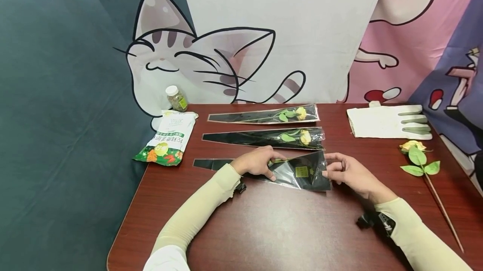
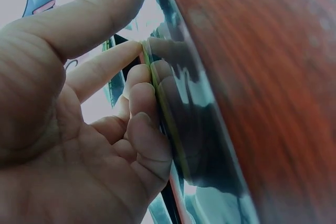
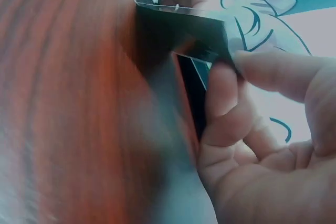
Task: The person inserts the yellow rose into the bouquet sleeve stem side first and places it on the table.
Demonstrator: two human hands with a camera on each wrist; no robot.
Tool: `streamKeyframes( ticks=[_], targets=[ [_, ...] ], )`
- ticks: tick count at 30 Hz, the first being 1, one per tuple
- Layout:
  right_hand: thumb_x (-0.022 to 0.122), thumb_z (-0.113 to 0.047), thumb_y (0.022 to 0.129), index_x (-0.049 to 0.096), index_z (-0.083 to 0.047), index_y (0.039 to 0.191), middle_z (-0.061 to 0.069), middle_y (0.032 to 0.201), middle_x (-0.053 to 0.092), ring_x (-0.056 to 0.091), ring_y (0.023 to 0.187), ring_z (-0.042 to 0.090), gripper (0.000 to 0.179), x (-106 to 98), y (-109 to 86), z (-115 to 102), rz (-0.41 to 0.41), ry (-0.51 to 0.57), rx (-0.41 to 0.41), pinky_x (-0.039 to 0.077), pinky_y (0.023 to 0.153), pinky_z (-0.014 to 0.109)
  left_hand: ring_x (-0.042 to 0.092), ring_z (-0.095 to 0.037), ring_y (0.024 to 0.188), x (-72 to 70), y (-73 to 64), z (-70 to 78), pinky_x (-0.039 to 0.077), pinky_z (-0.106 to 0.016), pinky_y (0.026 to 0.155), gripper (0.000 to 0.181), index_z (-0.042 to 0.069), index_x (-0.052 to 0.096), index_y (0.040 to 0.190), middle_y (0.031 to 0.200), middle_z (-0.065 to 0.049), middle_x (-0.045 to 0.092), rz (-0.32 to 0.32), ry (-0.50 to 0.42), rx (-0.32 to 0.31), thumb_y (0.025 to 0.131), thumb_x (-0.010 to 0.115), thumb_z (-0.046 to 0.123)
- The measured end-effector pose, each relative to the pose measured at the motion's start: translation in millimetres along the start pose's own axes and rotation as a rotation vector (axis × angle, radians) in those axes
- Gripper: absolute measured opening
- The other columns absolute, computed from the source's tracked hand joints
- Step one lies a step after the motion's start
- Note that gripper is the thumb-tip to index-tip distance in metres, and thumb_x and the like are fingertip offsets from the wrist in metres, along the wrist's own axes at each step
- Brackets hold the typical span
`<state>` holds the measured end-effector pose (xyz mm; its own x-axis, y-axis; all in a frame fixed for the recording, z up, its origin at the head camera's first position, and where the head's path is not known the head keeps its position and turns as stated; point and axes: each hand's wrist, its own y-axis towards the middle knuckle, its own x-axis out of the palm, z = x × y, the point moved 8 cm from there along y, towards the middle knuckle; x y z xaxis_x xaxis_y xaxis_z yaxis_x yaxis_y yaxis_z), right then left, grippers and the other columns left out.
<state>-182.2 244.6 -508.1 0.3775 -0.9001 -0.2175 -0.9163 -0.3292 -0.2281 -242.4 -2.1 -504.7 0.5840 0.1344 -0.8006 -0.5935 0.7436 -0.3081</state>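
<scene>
Head view has the black sleeve (image 1: 298,174) just below mid-frame, long axis running left to right, its wide right end pinched between the right hand's (image 1: 351,173) thumb and fingers, the left hand's (image 1: 256,162) loosely spread fingers touching its middle.

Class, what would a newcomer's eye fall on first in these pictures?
Probably the smiling cartoon cat on the backdrop behind the table. Next, two yellow roses in sleeves on its far half; nearer, the right grip pinches a third sleeve by its wide end. A loose yellow rose lies at right.
</scene>
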Motion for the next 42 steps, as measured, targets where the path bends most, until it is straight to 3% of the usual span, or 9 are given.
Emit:
streamKeyframes(
  ticks=[2,5,10,18,22,25,31,38,42],
  targets=[
    [0.076,-0.010,0.098,0.044,0.015,0.145,-0.006,0.089,0.078,0.060,0.066,0.009,0.062,-1,-1.0,5,0.017,0.045,0.021,0.050,0.055,0.027,0.054,-0.015,0.100,0.1,-0.7,-0.1,0.050,-0.028,0.080,0.073,0.029,0.058,0.153,0.118,-0.004,0.060,0.001,-0.008,-0.006,0.087,0.090,0.030],
    [0.073,-0.008,0.099,0.057,0.016,0.130,-0.006,0.084,0.078,0.064,0.066,0.008,0.041,0,-2.3,9,0.012,0.086,0.023,0.052,0.053,0.025,0.057,-0.015,0.105,0.0,-1.8,0.1,0.053,-0.028,0.083,0.073,0.029,0.058,0.153,0.120,-0.004,0.060,0.006,-0.010,-0.010,0.087,0.090,0.029],
    [0.067,-0.006,0.102,0.070,0.005,0.109,-0.004,0.080,0.077,0.071,0.069,0.008,0.013,2,-4.6,10,-0.011,0.105,0.017,0.052,0.053,0.022,0.057,-0.015,0.107,0.1,-2.9,1.9,0.054,-0.028,0.087,0.074,0.028,0.058,0.153,0.120,-0.004,0.062,0.014,0.028,-0.005,0.086,0.091,0.029],
    [0.065,-0.006,0.103,0.065,0.015,0.113,-0.006,0.081,0.075,0.068,0.069,0.008,0.023,1,-7.0,5,-0.001,0.100,0.006,0.051,0.052,0.022,0.059,-0.013,0.109,3.0,-0.5,12.4,0.054,-0.026,0.093,0.071,0.023,0.059,0.152,0.120,-0.002,0.066,0.025,0.114,0.027,0.088,0.090,0.028],
    [0.066,-0.007,0.103,0.067,0.012,0.111,-0.007,0.081,0.074,0.068,0.069,0.008,0.021,1,-6.4,7,0.004,0.094,0.010,0.052,0.052,0.023,0.061,-0.010,0.102,3.0,1.4,23.7,0.054,-0.023,0.092,0.060,0.020,0.062,0.149,0.118,0.000,0.068,0.051,0.112,0.053,0.094,0.084,0.029],
    [0.068,-0.007,0.102,0.068,0.009,0.109,-0.007,0.079,0.074,0.067,0.068,0.008,0.018,1,-5.0,10,0.012,0.092,0.020,0.052,0.052,0.022,0.061,-0.004,0.090,2.7,5.5,34.1,0.053,-0.019,0.088,0.047,0.018,0.067,0.142,0.112,0.003,0.070,0.091,0.032,0.071,0.099,0.078,0.031],
    [0.065,-0.011,0.105,0.067,0.007,0.107,-0.006,0.078,0.073,0.069,0.069,0.009,0.018,-2,-2.8,13,0.016,0.072,0.042,0.053,0.053,0.023,0.064,0.005,0.073,9.3,24.3,54.2,0.054,-0.011,0.074,0.026,0.017,0.076,0.122,0.092,0.012,0.074,0.163,-0.216,0.096,0.101,0.075,0.032],
    [0.062,-0.013,0.107,0.067,0.009,0.109,-0.006,0.081,0.074,0.071,0.071,0.010,0.023,-3,-4.2,12,0.021,0.063,0.069,0.054,0.053,0.024,0.067,-0.004,0.066,30.3,48.3,74.0,0.060,-0.017,0.062,0.010,0.009,0.072,0.107,0.080,0.001,0.076,0.092,-0.564,0.073,0.103,0.072,0.018],
    [0.063,-0.013,0.106,0.066,0.013,0.113,-0.005,0.081,0.074,0.071,0.070,0.009,0.027,-4,-4.7,13,0.042,0.038,0.077,0.054,0.053,0.025,0.068,-0.008,0.067,37.7,56.8,81.9,0.062,-0.020,0.063,0.009,0.006,0.071,0.106,0.080,-0.004,0.076,0.069,-0.663,0.048,0.103,0.071,0.014]
  ],
)
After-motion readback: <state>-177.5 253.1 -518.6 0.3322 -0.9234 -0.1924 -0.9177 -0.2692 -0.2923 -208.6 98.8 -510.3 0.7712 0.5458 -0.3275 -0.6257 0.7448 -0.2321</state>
